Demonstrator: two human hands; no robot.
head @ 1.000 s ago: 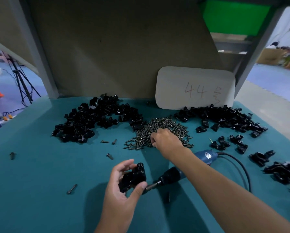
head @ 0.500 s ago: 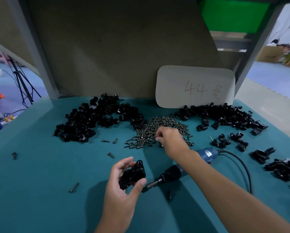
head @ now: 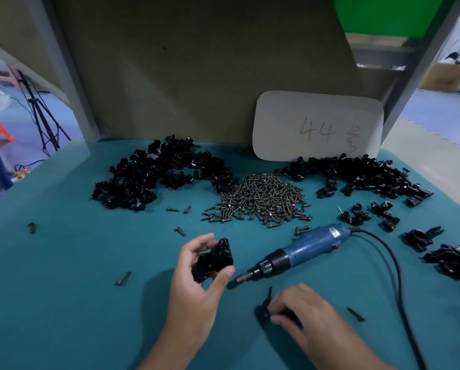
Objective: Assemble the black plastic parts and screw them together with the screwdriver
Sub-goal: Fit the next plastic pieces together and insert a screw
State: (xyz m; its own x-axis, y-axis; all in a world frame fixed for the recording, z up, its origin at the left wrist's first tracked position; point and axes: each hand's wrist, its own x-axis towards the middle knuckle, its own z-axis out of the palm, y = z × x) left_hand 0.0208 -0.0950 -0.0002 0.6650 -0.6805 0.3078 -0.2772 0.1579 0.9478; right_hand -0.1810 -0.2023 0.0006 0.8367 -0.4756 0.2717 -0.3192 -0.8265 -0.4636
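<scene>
My left hand point(head: 197, 284) grips a black plastic part point(head: 214, 261) above the teal table, its round boss pointing up. My right hand point(head: 303, 313) is low over the table near the front, fingertips pinching a small black piece point(head: 264, 308) that lies there; most of the piece is hidden by the fingers. The blue electric screwdriver point(head: 306, 247) lies on the table between my hands and the screw pile point(head: 261, 201), its bit pointing at my left hand. Neither hand touches it.
Piles of black parts lie at back left point(head: 154, 174) and back right point(head: 365, 177), with more pieces at the right edge point(head: 453, 259). Loose screws point(head: 122, 278) are scattered about. A white card marked 44 point(head: 317, 126) leans on the back board. The screwdriver cord point(head: 394, 273) loops right.
My right hand left the screw pile and came back toward me, down to the table in front of the screwdriver. The screwdriver is now fully uncovered. My left hand still holds the part.
</scene>
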